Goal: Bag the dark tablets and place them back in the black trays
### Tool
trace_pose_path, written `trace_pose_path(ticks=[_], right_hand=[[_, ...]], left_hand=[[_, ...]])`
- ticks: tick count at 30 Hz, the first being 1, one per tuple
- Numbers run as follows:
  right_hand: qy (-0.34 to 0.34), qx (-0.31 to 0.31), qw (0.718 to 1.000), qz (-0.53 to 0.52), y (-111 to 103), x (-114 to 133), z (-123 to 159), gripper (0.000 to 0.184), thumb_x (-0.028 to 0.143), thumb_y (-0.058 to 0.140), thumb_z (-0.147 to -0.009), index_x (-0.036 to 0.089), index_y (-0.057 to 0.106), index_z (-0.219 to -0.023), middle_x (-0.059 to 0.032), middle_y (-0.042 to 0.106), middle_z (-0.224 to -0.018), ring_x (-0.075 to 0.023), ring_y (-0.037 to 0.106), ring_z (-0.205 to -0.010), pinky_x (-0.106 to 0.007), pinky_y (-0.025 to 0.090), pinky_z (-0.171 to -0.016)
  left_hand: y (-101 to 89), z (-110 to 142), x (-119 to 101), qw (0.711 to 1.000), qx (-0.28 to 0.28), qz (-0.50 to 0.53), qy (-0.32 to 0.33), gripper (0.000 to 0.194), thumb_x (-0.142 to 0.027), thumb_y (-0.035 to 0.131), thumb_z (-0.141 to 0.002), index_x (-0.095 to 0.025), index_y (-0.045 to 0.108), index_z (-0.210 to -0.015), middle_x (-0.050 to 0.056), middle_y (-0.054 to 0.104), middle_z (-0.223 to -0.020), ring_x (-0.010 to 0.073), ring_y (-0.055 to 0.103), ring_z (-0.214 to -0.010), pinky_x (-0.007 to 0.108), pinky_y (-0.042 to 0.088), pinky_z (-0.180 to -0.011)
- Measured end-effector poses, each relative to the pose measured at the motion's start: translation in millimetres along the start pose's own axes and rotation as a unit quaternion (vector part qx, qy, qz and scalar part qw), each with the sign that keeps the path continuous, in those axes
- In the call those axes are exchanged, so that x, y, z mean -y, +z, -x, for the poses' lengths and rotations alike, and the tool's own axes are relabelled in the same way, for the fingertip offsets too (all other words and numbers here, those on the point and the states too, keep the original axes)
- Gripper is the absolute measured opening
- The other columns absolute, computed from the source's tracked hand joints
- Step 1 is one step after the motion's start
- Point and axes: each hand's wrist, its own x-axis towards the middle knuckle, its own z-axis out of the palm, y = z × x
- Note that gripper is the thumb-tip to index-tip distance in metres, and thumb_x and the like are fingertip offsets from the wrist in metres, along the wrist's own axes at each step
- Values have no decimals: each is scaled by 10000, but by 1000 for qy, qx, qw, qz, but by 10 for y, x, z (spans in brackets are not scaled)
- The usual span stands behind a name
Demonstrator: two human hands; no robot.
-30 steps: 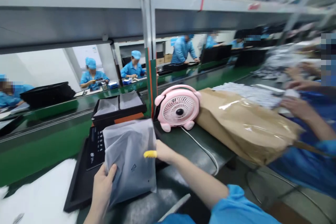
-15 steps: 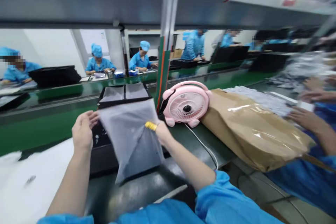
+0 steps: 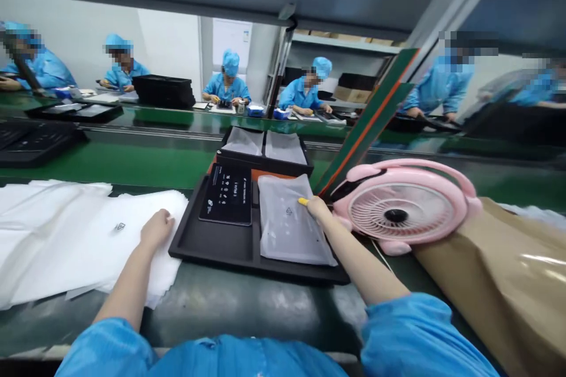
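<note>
A black tray (image 3: 216,244) with two compartments lies on the bench before me. In its left one, a black panel with white icons (image 3: 226,194) rests toward the back. A flat panel in a frosted plastic bag (image 3: 292,230) lies in the right one. My right hand (image 3: 317,208), a yellow cover on one finger, is closed on that bag's upper right edge. My left hand (image 3: 157,228) rests at the right edge of a stack of white plastic bags (image 3: 88,235), its fingers curled together. Whether it pinches a bag is hidden.
Behind the tray, another black tray (image 3: 265,159) holds two bagged panels. A pink fan (image 3: 411,209) and a brown paper bag (image 3: 490,259) stand at right. A green slanted post (image 3: 371,123) rises beside the fan. Across the green conveyor (image 3: 145,156), several people in blue work.
The bagged panel has come down from in front of me into the tray's right compartment. My left hand has left it and moved to the white bags. My view has turned left and downward.
</note>
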Motion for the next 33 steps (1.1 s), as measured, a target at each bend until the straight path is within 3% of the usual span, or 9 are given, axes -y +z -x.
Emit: trace_pose_path(ticks=[4, 8, 11, 14, 18, 21, 26, 30, 33], right_hand=[[-168, -2, 979, 114, 227, 80, 72, 512, 166, 585, -701, 102, 482, -1199, -166, 431, -1262, -297, 299, -1252, -428, 250, -1041], [-328, 104, 894, 287, 650, 522, -21, 470, 246, 534, -760, 159, 478, -1218, -131, 481, -1217, -255, 411, -1160, -406, 335, -989], [-328, 155, 861, 356, 1102, 911, -281, 487, 302, 513, -804, 154, 437, -1262, -115, 445, -1282, -220, 383, -1192, -344, 328, -996], [-300, 166, 858, 382, 1520, 1148, -618, 524, 383, 466, -840, 107, 414, -1283, -148, 449, -1287, -240, 401, -1185, -343, 347, -963], [-254, 218, 842, 424, 1820, 1280, -923, 427, 385, 451, -847, 97, 558, -1144, -149, 607, -1087, -243, 564, -970, -315, 422, -806], [-249, 241, 826, 444, 1782, 1440, -1004, 365, 368, 423, -859, 121, 634, -1025, -118, 645, -1022, -217, 594, -896, -271, 419, -747], [-281, 227, 823, 438, 1360, 1963, -844, 480, 470, 339, -863, 134, 643, -1018, -126, 625, -1067, -237, 579, -934, -284, 399, -718], [-384, 234, 762, 466, 959, 2312, -256, 572, 619, 580, -640, 163, 661, -977, -115, 652, -984, -258, 588, -901, -287, 397, -686], [-453, 223, 730, 461, 718, 2387, 282, 556, 605, 614, -607, 184, 659, -968, -102, 666, -926, -246, 601, -854, -269, 388, -621]], left_hand=[[17, 0, -66, 998, -31, -49, 19, 393, -411, 336, -827, -127, 507, -1038, 153, 584, -1083, 275, 557, -979, 332, 412, -741], [71, 20, -89, 992, -79, -95, 16, 486, -491, 319, -823, -85, 507, -1014, 186, 566, -1035, 312, 527, -989, 361, 403, -755], [77, 25, -102, 992, -45, -119, 12, 462, -460, 289, -847, -82, 506, -1002, 179, 592, -957, 321, 555, -929, 373, 403, -715], [83, 5, -106, 993, -10, -120, 10, 387, -329, 209, -892, -101, 504, -997, 146, 617, -892, 292, 584, -876, 357, 400, -687], [152, -54, -72, 992, -39, -121, 6, 336, -230, 217, -893, -123, 529, -957, 124, 598, -938, 255, 570, -897, 330, 398, -699], [202, -93, -41, 986, -95, -134, 2, 310, -295, 307, -881, -109, 544, -954, 143, 560, -988, 275, 533, -944, 348, 400, -731], [147, -134, -18, 987, -106, -116, -37, 311, -318, 354, -872, -105, 551, -985, 154, 553, -1010, 292, 516, -979, 383, 403, -763], [55, -130, -7, 990, -99, -88, -53, 281, -212, 323, -873, -92, 556, -976, 164, 573, -1014, 286, 545, -969, 372, 411, -760], [35, -124, 3, 989, -124, -30, -80, 269, -194, 336, -854, -80, 557, -956, 191, 586, -1013, 311, 567, -945, 388, 423, -745]])
